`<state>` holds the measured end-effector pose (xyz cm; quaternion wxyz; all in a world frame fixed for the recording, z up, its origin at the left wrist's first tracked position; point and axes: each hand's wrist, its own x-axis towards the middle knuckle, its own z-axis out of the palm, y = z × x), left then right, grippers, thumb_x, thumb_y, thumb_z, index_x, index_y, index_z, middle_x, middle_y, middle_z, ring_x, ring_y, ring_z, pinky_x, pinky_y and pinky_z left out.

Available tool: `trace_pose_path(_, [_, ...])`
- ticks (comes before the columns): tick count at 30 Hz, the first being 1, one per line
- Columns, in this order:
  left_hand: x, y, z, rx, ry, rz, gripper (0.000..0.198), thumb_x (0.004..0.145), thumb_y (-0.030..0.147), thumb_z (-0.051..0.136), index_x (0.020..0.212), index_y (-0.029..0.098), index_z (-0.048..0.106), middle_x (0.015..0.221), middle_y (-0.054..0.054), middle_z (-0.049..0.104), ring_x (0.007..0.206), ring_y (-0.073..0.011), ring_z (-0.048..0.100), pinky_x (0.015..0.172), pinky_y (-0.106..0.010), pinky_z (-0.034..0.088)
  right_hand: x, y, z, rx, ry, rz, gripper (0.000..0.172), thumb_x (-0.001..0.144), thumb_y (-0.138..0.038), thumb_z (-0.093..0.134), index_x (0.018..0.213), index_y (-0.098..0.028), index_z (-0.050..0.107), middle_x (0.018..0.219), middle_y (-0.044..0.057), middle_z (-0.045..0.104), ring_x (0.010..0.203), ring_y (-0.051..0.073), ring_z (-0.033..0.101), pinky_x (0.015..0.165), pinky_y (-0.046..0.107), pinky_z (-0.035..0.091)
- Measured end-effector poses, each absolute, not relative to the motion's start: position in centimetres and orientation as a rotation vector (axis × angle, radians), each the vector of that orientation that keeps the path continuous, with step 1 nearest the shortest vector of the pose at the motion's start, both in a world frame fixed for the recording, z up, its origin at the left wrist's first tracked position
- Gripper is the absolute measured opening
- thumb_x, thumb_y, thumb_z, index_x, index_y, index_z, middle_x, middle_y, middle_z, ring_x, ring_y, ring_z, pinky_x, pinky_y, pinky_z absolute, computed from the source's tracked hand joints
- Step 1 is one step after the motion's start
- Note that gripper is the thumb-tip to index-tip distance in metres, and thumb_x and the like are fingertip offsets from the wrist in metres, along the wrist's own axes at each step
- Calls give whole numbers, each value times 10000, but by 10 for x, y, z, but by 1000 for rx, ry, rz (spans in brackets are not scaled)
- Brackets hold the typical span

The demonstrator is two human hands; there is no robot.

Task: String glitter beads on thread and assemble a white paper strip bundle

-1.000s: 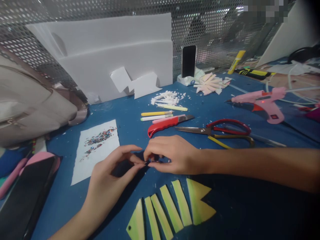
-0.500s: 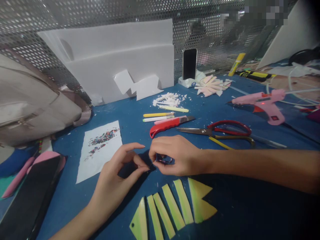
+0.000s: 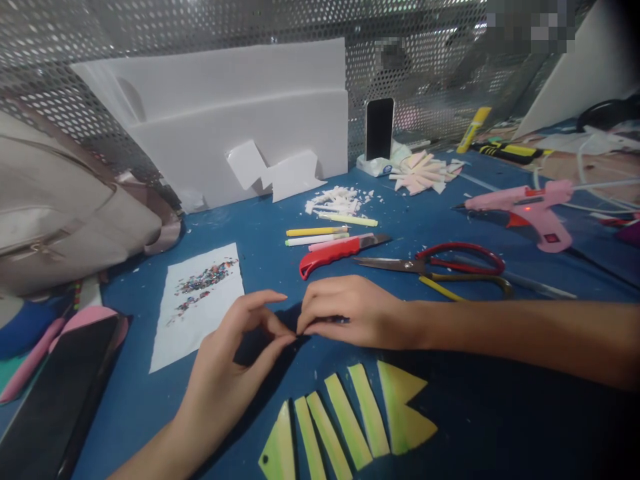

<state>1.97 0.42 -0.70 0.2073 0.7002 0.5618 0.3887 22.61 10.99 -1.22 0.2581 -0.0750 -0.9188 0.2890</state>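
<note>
My left hand (image 3: 227, 357) is closed in a pinch, thumb against fingertip, its index finger stretched out above. Close to its right, my right hand (image 3: 355, 312) also pinches, fingertips nearly meeting the left ones. Whatever thin, small thing lies between them is too small to name. A bit of something bluish shows under the right hand's fingers. Below both hands, cut yellow-green pieces (image 3: 340, 413) lie spaced out in the shape of a fish: a head (image 3: 279, 443) with a dark eye, several strips and a forked tail (image 3: 403, 413).
White paper (image 3: 175, 340) with tiny colourful bits lies left. Beyond my hands are a red-handled cutter (image 3: 330, 257), scissors (image 3: 460, 257), markers (image 3: 317, 231) and white scraps (image 3: 337, 199). A pink glue gun (image 3: 545, 207) rests right; a phone (image 3: 380, 130) stands behind. A black case (image 3: 60, 393) sits left.
My right hand's fingers have curled down closer together, hiding most of the bluish thing seen in its palm before. The left hand has barely moved.
</note>
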Motion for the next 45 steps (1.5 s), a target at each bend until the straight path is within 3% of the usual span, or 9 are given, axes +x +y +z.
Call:
trace_pose_path(7, [18,5,-6,1902,1560,1064,353,899,180,617,1217,294,514,768,57,665,754,-136,701,784,-268,535,224,111,-10,-273,-2405,888,57,916,-164,634,909,-149,688,845,25,645,709,103,552,649,213,427])
trace_pose_path(13, [16,10,-3,1996,1571,995,293,902,195,606,1171,297,549,770,54,690,747,-138,700,755,-248,535,224,111,-8,-281,-2339,930,41,901,-152,652,895,-154,692,829,18,654,700,97,545,625,208,421])
trace_pose_path(20, [-57,36,40,2304,1841,802,203,858,334,635,1034,258,700,849,34,744,793,-149,707,746,-200,520,222,111,-10,-298,-2336,966,37,893,-143,663,871,-152,691,836,9,652,712,89,550,639,208,426])
trace_pose_path(24, [-106,46,44,2283,2027,587,182,856,179,557,834,241,726,782,97,728,663,-78,677,450,-80,397,221,110,-11,-320,-2351,949,42,891,-137,662,866,-153,691,827,3,646,695,83,539,629,211,415])
trace_pose_path(25, [-113,47,42,2273,2044,565,196,843,158,555,792,234,728,754,106,723,635,-67,660,446,-71,384,221,110,-11,-328,-2354,949,44,894,-137,660,868,-154,691,829,2,646,696,83,539,630,212,414])
trace_pose_path(29, [-124,52,32,2243,2067,437,235,812,149,551,744,241,757,699,116,714,631,-63,613,592,-87,417,222,110,-11,-325,-2354,960,43,898,-138,655,880,-155,691,845,4,645,709,83,543,637,212,416])
trace_pose_path(35, [-132,59,28,2093,2116,190,98,732,324,718,707,243,768,786,15,763,684,-175,604,631,-221,405,222,110,-10,-311,-2366,971,50,901,-146,652,871,-158,691,842,12,655,710,93,555,639,215,421])
trace_pose_path(38, [-132,60,28,2061,2110,152,125,759,345,686,746,242,756,817,-5,758,730,-207,599,683,-260,402,222,111,-11,-295,-2375,965,41,898,-140,657,877,-155,689,843,7,650,714,88,551,641,211,417])
trace_pose_path(45, [-130,57,28,2080,2083,155,135,802,317,618,785,233,723,832,8,737,724,-184,587,699,-235,388,221,111,-10,-285,-2373,958,44,895,-136,657,870,-158,685,837,7,653,709,92,549,642,214,423])
